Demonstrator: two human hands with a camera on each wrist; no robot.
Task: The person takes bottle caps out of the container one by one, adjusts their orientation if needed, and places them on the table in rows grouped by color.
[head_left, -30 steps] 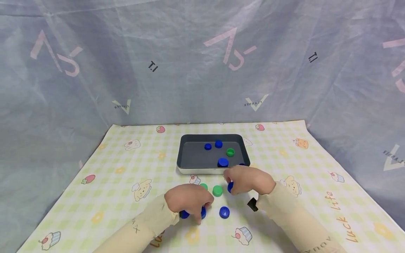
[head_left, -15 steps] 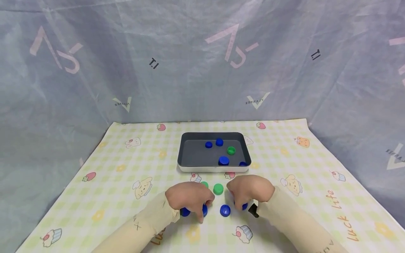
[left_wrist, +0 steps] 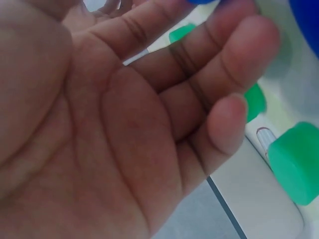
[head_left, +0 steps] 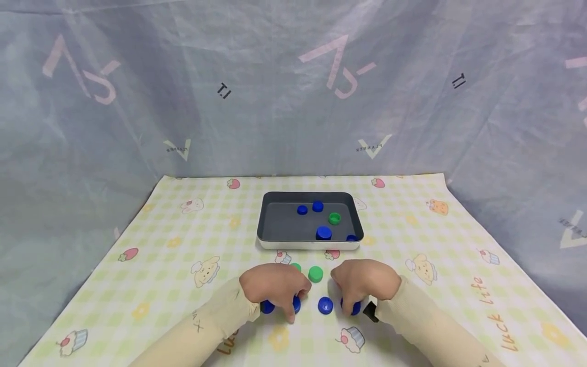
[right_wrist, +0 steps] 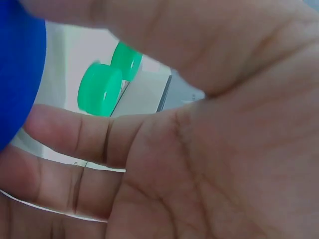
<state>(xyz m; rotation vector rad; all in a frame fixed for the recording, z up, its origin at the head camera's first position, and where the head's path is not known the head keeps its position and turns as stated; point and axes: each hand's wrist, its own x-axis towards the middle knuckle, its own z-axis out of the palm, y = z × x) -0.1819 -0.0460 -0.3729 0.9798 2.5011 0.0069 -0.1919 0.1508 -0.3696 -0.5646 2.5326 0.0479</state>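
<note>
In the head view my left hand (head_left: pixel 275 285) bends its fingers down over a blue bottle cap (head_left: pixel 296 304), pinching it near the cloth; the thumb is hidden. Beside its wrist another blue cap (head_left: pixel 267 307) shows. My right hand (head_left: pixel 365 280) pinches a blue bottle cap (head_left: pixel 355 309), which fills the left edge of the right wrist view as a large blue disc (right_wrist: pixel 19 74). Between the two hands lies a further blue cap (head_left: pixel 325 305). Just beyond them are a green cap (head_left: pixel 315 274) and a second green cap (head_left: pixel 296 267), partly covered by the left hand.
A dark grey tray (head_left: pixel 279 224) with a white outer wall stands beyond the hands, holding several blue caps and one green cap (head_left: pixel 335 218). The table has a checked, cartoon-print cloth (head_left: pixel 160 285). A grey-blue curtain (head_left: pixel 275 117) hangs behind and at both sides.
My right hand has come back toward the front of the table with its blue cap, now level with the cap in the middle. The left hand has stayed in place.
</note>
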